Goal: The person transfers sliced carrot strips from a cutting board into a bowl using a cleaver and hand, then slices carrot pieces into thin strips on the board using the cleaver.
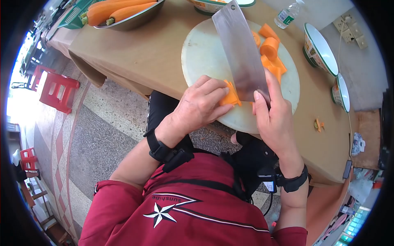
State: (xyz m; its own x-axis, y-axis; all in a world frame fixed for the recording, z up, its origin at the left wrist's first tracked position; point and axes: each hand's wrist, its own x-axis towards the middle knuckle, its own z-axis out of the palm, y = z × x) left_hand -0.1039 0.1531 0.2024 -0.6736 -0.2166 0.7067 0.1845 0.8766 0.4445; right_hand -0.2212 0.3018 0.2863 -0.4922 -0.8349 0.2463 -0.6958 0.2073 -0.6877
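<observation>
My left hand (pixel 202 100) is closed around a piece of carrot (pixel 231 95) near the front edge of the round white cutting board (pixel 201 53). In my right hand (pixel 274 112) is a cleaver (pixel 240 47), gripped low on its blade with the thumb on the near face. The blade's edge is beside the carrot piece; I cannot tell whether they touch. The handle is hidden by my right hand or out of sight. Several cut carrot chunks (pixel 269 48) lie on the board to the right of the blade.
A metal bowl (pixel 127 25) of whole carrots stands at the back left, by a green basket (pixel 78 14). A water bottle (pixel 288 14) is at the back. White bowls with green rims (pixel 322 47) stand at the right, and carrot scraps (pixel 319 125) lie on the brown tablecloth (pixel 135 61).
</observation>
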